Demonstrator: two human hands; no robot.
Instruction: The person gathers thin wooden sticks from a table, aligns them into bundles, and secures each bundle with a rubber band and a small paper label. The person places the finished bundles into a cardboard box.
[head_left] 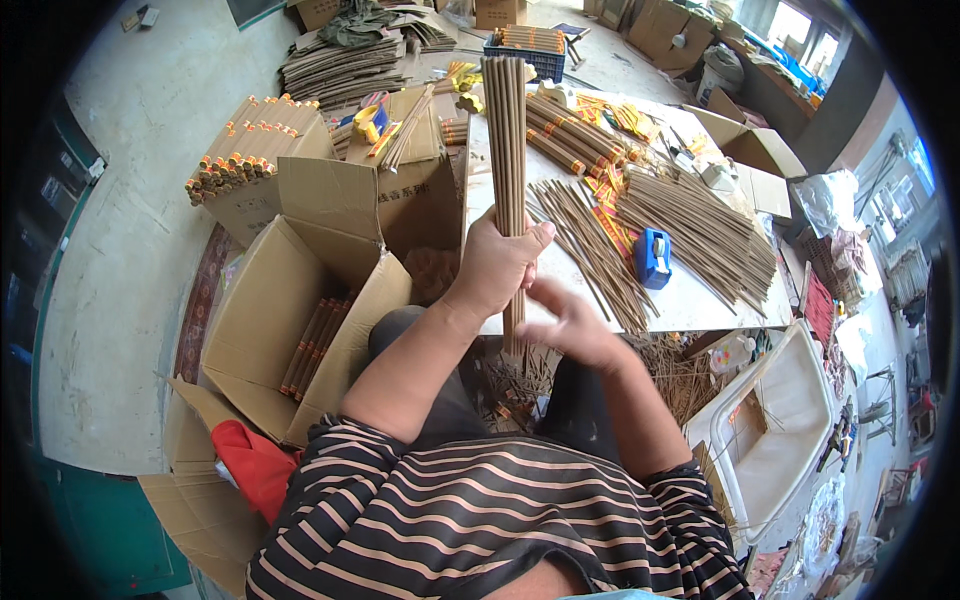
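My left hand (495,262) is closed around an upright bundle of brown incense sticks (506,130), held above the near edge of the white table (480,200). Beside the bundle's lower part is my right hand (575,325), fingers apart and a little blurred; whether it touches the sticks is unclear. Loose incense sticks (700,230) lie in a wide spread on the table's right side, with a smaller scatter nearer my hands. Red and yellow paper labels (612,225) lie between them, and a blue tape dispenser (654,258) rests close by. Wrapped bundles (575,140) are stacked farther back.
An open cardboard box (250,310) at my left contains several wrapped bundles. Behind it, more bundles (262,135) are piled high on another box. A white tub (805,400) stands at my right. Flattened cardboard (345,75) and a blue crate (545,65) are at the back.
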